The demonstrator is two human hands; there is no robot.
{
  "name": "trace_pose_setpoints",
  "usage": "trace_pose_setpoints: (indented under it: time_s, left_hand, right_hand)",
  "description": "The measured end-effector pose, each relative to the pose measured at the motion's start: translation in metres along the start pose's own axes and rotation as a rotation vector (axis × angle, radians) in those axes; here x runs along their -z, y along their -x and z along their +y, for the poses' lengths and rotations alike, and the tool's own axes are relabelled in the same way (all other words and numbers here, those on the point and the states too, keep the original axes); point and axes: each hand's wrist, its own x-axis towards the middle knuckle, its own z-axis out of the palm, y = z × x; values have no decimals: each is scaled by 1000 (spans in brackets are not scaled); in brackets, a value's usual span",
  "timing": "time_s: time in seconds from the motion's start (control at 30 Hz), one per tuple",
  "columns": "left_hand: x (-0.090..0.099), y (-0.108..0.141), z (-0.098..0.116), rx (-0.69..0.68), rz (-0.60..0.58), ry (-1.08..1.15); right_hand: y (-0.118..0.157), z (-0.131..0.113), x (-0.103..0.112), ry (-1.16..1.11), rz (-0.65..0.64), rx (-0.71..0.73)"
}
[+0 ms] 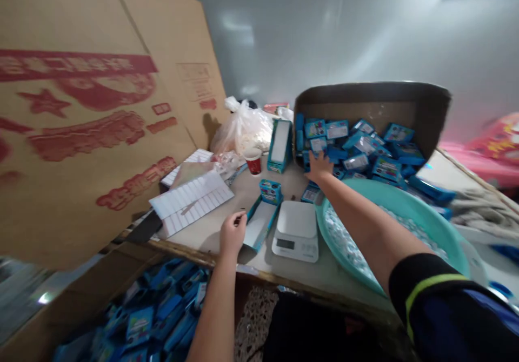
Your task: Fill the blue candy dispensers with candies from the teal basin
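Note:
My right hand reaches out with its fingers spread, at the near left edge of a pile of small blue boxes. These spill from a cardboard carton lying on its side. My left hand is curled closed beside an open blue display box; what is inside its fingers, if anything, is hidden. One small blue box stands at the far end of that display box. To its right lies a white digital scale. A green basin of small pale pieces sits under my right forearm.
A second display box stands upright near a red paper cup. Plastic bags lie behind, and white striped cardboard to the left. A huge carton walls the left side. Below the table edge, another carton holds several blue boxes.

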Motion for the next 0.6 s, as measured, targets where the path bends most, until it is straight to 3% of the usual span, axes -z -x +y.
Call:
trace_pose_setpoints:
  time_s: [0.17, 0.3, 0.37, 0.47, 0.5, 0.53, 0.6]
  left_hand:
    - [-6, 18, 5, -33, 39, 7]
    - [-17, 27, 16, -56, 79, -36]
    - [-10, 34, 19, -76, 123, -66]
    - [6, 49, 27, -132, 144, -93]
    - [8, 52, 34, -162, 123, -92]
    - [6, 54, 45, -216, 88, -93]
    - [-6, 52, 81, -479, 149, -98]
  right_hand:
    - [-14, 28, -40, -6, -134, -89]
    - [-26, 57, -67, -28, -46, -119]
    - [-21, 55, -56, -82, 58, -123]
    - [10, 42, -12, -320, 227, -13]
    - [23, 41, 5, -402, 267, 82]
    - [36, 43, 22, -467, 314, 145]
    - [61, 58, 50, -522, 306, 248]
